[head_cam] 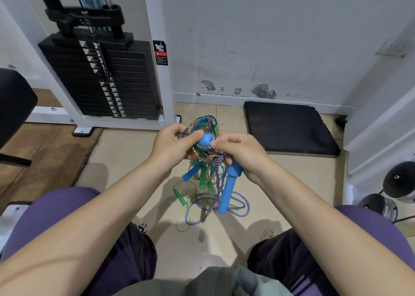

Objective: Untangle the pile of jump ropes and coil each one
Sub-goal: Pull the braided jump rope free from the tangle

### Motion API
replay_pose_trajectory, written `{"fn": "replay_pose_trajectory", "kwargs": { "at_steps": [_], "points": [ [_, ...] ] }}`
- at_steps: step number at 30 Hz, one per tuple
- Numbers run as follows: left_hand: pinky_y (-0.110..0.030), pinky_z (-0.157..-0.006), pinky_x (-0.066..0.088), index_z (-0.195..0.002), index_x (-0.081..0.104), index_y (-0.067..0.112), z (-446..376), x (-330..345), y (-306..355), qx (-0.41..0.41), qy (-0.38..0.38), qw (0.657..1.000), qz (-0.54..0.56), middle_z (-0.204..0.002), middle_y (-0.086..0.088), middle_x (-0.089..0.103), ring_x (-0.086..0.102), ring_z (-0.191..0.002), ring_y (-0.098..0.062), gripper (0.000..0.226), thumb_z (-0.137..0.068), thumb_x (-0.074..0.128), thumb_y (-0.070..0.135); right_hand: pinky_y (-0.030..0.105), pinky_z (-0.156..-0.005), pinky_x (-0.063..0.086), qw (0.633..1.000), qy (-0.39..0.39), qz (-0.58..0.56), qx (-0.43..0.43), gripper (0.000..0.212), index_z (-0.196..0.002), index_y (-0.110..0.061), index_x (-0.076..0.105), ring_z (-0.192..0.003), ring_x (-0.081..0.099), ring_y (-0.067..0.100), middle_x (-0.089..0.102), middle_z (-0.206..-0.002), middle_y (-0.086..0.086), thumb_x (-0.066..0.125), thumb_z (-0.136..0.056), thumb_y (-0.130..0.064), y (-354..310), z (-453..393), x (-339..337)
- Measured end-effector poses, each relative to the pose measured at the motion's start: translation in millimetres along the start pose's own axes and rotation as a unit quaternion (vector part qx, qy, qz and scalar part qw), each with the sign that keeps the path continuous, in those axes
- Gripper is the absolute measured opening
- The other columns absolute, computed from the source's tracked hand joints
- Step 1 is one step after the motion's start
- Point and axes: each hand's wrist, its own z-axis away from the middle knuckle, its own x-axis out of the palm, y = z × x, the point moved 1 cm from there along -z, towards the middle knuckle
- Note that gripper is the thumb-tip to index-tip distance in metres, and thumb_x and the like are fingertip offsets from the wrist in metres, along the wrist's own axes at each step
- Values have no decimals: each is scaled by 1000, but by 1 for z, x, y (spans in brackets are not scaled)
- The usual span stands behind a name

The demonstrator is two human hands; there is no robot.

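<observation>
Weight stack stands at rear left against the wall; black floor mat lies at rear right on the tiled floor. Tangle of jump ropes is held above the floor between the knees, loops trailing down to the tiles. Left hand grips the bundle, thumb against a blue handle end. Right hand has fingers curled around purple-white braided rope and a long blue handle hanging below it. Green handles dangle beneath.
</observation>
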Motion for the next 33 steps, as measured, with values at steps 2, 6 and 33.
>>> {"fn": "replay_pose_trajectory", "kwargs": {
  "at_steps": [2,6,33],
  "points": [
    [-27,-47,51,-86,63,1,-2,-2,0,-13,-6,1000,-9,-69,-9,61,59,-47,-19,20,-87,75,16,18,-44,34,1000,-6,-10,-5,11,-75,-9,66,-38,39,8,60,-56,-1,71,-84,-7,-1,-2,-3],
    [-22,-42,48,-80,65,10,-4,-3,-3,-15,-15,999,-35,-62,-4,67,62,-43,-16,12,-91,70,12,19,-43,33,1000,-7,-22,-17,12,-75,-9,66,-37,38,7,57,-52,-4,67,-85,-4,2,-3,-6],
    [-14,-96,44,-116,68,34,12,-8,13,120,-225,960,-119,-124,16,65,57,-115,3,35,-82,74,35,18,-36,33,981,-12,150,-124,11,-84,-10,63,-34,45,14,65,-72,-11,69,-91,-17,-5,3,-12]
  ]
}}
